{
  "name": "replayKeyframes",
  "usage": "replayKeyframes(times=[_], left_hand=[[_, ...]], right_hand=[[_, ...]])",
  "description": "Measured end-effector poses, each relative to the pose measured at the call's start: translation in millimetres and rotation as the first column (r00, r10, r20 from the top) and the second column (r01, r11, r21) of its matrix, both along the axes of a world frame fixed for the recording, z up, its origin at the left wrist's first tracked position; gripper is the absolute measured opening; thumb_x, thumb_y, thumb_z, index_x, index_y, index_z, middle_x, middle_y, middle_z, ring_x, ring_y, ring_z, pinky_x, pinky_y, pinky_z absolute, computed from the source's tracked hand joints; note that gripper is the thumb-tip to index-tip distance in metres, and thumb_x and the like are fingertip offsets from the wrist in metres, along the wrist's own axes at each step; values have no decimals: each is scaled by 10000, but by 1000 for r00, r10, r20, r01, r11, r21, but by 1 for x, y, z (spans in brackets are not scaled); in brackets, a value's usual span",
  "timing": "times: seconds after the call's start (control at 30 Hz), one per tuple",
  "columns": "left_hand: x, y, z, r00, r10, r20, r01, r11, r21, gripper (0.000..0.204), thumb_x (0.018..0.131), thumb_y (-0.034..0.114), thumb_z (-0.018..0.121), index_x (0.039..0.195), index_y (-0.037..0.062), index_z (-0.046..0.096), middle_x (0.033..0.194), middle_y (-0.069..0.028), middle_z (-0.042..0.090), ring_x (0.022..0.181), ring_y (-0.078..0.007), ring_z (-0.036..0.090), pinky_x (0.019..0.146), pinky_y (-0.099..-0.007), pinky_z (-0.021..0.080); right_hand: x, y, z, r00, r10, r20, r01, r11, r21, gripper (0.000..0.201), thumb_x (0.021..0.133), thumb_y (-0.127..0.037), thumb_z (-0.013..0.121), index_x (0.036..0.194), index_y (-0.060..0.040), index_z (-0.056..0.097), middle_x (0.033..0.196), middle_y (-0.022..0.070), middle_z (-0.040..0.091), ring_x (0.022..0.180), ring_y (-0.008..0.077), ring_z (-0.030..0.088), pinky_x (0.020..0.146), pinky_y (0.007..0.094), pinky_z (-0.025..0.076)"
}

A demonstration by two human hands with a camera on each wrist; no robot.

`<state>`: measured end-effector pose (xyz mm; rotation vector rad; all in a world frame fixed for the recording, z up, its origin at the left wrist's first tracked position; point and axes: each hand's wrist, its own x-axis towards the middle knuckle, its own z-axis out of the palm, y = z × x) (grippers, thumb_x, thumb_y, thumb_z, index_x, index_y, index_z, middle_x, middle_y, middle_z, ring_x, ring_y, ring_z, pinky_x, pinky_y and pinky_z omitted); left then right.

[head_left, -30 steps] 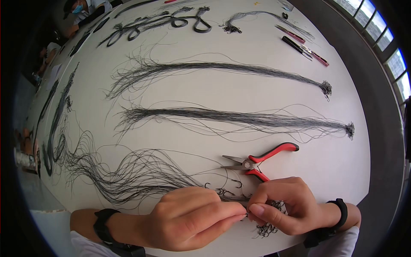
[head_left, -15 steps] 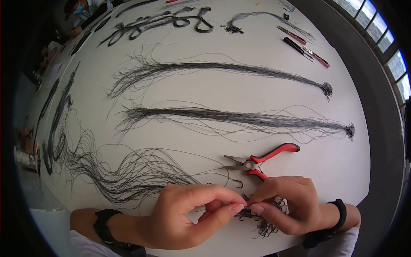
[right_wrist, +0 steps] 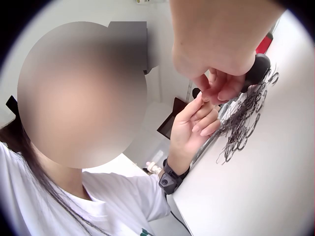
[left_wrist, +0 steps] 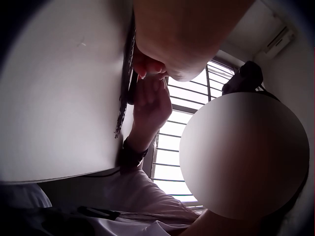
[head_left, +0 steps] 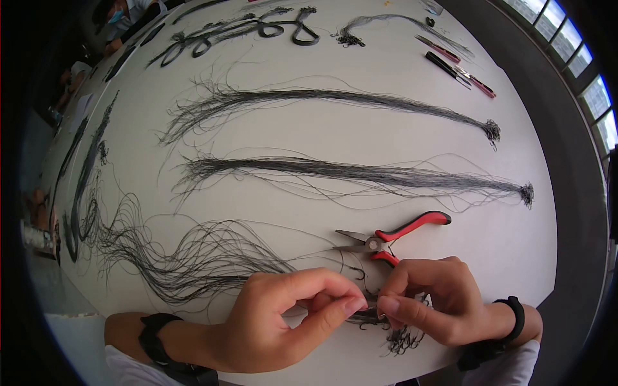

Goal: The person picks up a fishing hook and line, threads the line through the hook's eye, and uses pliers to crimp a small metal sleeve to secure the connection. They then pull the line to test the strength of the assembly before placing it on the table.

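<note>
I see my left hand and right hand meeting at the near table edge, fingertips of both pinched on a bundle of black fishing lines with hooks. The hooks tangle beneath the right palm. Red-handled pliers lie just beyond the knuckles, untouched.

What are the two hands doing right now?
Left hand: pinches the hooked line bundle.
Right hand: pinches the same bundle's hook end.

White sleeves, black wristbands both wrists.
</note>
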<state>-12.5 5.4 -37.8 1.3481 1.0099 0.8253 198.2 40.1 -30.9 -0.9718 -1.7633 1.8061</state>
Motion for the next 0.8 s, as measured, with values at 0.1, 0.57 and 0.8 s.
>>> replayKeyframes(times=[0.1, 0.57, 0.8], left_hand=[[0, 0, 0, 1000, 8, 12, -8, 1000, -17, 69, 867, 5, 569, 903, -16, 624, 698, -8, 609, 576, -18, 497, 538, -166, 395], [-6, 9, 6, 976, -167, -139, 215, 832, 511, 67, 803, 106, 645, 828, 58, 685, 706, -9, 605, 767, -147, 558, 602, -256, 436], [-8, 9, 24, 683, -607, 407, 722, 644, -252, 339, 974, 219, 397, 1035, -54, 589, 686, -65, 582, 556, -107, 536, 600, -225, 439]], right_hand=[[1, 2, 3, 998, 50, 33, -50, 999, 12, 113, 890, -73, 530, 826, 8, 577, 651, 23, 580, 536, 72, 517, 492, 219, 416], [1, 2, 15, 999, -36, -3, 35, 952, 305, 47, 856, -33, 572, 835, 9, 573, 676, 31, 568, 537, 77, 490, 486, 218, 392], [-8, 4, 23, 998, -64, -26, 63, 693, 719, 95, 770, 16, 649, 818, -5, 569, 683, 65, 586, 516, 146, 537, 431, 249, 403]])
